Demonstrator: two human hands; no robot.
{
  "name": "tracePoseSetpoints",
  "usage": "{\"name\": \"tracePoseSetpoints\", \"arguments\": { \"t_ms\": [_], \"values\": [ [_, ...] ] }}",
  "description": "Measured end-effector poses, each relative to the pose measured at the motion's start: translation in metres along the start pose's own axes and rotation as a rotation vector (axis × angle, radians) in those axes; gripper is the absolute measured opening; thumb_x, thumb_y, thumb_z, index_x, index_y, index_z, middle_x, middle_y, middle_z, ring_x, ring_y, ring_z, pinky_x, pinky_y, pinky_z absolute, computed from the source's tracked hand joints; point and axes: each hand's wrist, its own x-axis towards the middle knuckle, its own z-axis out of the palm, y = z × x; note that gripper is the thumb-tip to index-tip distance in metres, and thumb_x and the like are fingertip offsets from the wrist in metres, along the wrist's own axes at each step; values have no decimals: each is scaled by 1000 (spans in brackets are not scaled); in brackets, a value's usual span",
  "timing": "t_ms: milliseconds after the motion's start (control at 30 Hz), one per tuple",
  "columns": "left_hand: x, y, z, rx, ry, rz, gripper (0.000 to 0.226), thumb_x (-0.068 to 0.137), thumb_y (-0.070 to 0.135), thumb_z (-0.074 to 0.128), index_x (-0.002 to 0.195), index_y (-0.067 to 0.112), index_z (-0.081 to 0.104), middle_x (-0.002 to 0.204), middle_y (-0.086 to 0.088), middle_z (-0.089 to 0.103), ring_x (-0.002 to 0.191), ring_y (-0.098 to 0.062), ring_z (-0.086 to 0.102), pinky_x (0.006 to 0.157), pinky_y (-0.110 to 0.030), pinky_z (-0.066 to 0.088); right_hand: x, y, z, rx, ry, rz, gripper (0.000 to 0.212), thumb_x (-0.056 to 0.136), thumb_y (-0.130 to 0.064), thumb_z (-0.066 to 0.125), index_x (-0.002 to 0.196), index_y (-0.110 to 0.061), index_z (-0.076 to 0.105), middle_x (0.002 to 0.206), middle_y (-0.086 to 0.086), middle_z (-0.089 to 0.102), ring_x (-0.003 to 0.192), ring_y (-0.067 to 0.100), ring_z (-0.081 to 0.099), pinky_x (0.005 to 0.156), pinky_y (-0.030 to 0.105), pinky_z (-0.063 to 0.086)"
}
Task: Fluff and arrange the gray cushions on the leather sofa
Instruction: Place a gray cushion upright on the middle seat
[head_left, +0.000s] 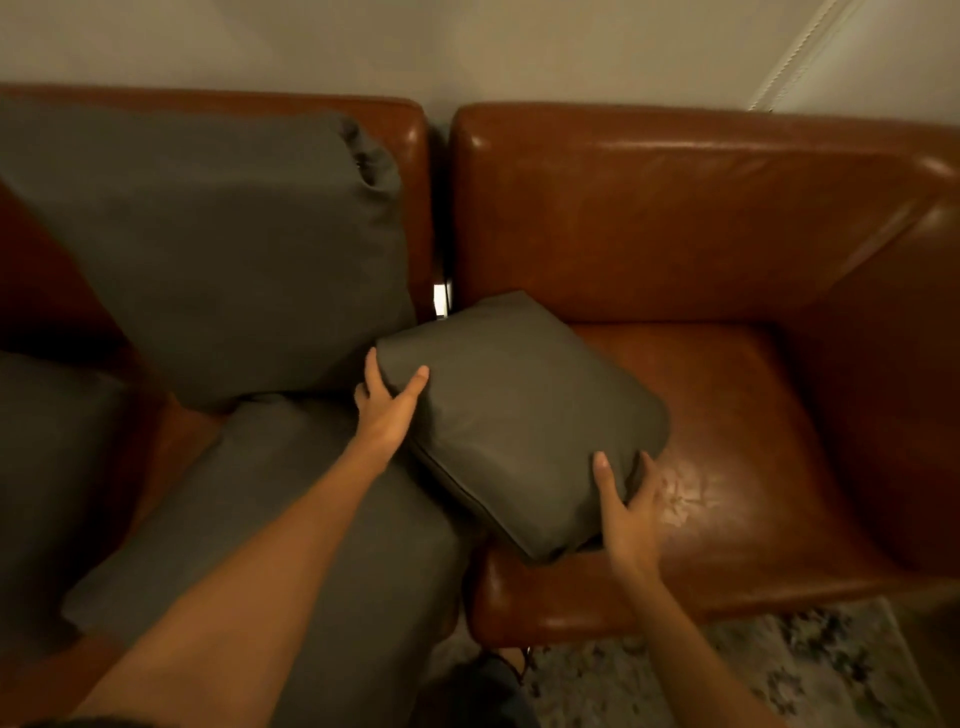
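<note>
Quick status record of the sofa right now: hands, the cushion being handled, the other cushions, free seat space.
left hand: gripping the far-left corner of the small gray cushion
right hand: gripping its near-right corner
small gray cushion: tilted, over the gap between the two seats
large back cushion: leaning against the left backrest
long cushion: lying on the left seat
third cushion: at far left, partly cut off
right seat: mostly bare leather
</note>
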Motion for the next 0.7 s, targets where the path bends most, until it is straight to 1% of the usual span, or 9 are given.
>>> {"name": "tracePoseSetpoints", "arguments": {
  "t_ms": [100, 167, 233, 367, 433, 500, 600, 633, 700],
  "values": [
    [-4, 11, 6, -47, 23, -48, 81, 84, 52, 65, 148, 48, 15, 153, -5, 19, 134, -36, 34, 102, -55, 39, 5, -2, -4, 160, -24, 24, 88, 80, -66, 57, 153, -34, 18, 157, -3, 24, 140, 26, 33, 112, 48, 36],
    [-5, 19, 5, -60, -3, -50, 76, 83, 51, 65, 146, 44, 24, 150, -5, 28, 131, -34, 39, 90, -52, 45, 14, -10, -8, 203, 23, 16, 84, 85, -59, 60, 153, -32, 18, 158, -2, 25, 141, 26, 33, 112, 46, 36],
    [-10, 28, 9, -36, -44, -19, 72, 82, 50, 65, 144, 40, 31, 147, -5, 34, 127, -33, 44, 83, -48, 50, 26, -22, -20, 220, 85, 18, 81, 88, -54, 61, 153, -30, 20, 157, 1, 29, 139, 27, 35, 111, 46, 36],
    [-20, 63, 26, -5, -97, 73, 66, 87, 43, 64, 145, 31, 35, 148, -4, 22, 119, -34, 51, 80, -43, 57, 57, -56, -53, 271, 205, -22, 74, 90, -50, 61, 152, -30, 24, 154, 5, 35, 138, 25, 38, 107, 35, 34],
    [-24, 86, 39, 13, -124, 107, 70, 87, 44, 65, 148, 28, 33, 150, -6, 26, 107, -32, 61, 73, -37, 60, 79, -75, -76, 251, 263, -39, 71, 90, -50, 60, 150, -32, 27, 152, 5, 38, 137, 27, 39, 106, 36, 33],
    [-27, 108, 52, 10, -148, 125, 71, 88, 43, 64, 149, 24, 32, 148, -8, 37, 88, -29, 69, 66, -33, 60, 108, -101, -99, 230, 317, -45, 67, 89, -52, 60, 147, -34, 31, 149, 8, 42, 134, 30, 42, 105, 37, 34],
    [-25, 139, 75, -70, -191, 126, 69, 90, 32, 64, 148, 15, 33, 138, -9, 49, 73, -22, 68, 61, -30, 60, 157, -146, -121, 204, 305, -60, 67, 89, -58, 56, 147, -34, 32, 148, 6, 42, 131, 29, 43, 105, 42, 37],
    [-22, 148, 83, -85, -199, 135, 72, 89, 29, 67, 149, 14, 31, 137, -10, 50, 75, -21, 68, 61, -30, 59, 175, -160, -125, 188, 280, -65, 66, 90, -58, 54, 147, -33, 31, 149, 6, 41, 132, 29, 43, 103, 42, 37],
    [-13, 161, 95, -48, -200, 192, 80, 86, 24, 71, 152, 16, 26, 137, -12, 50, 90, -21, 66, 66, -31, 60, 201, -181, -129, 148, 210, -91, 63, 93, -55, 52, 147, -28, 33, 149, 6, 40, 132, 28, 42, 100, 39, 36]
  ]
}}
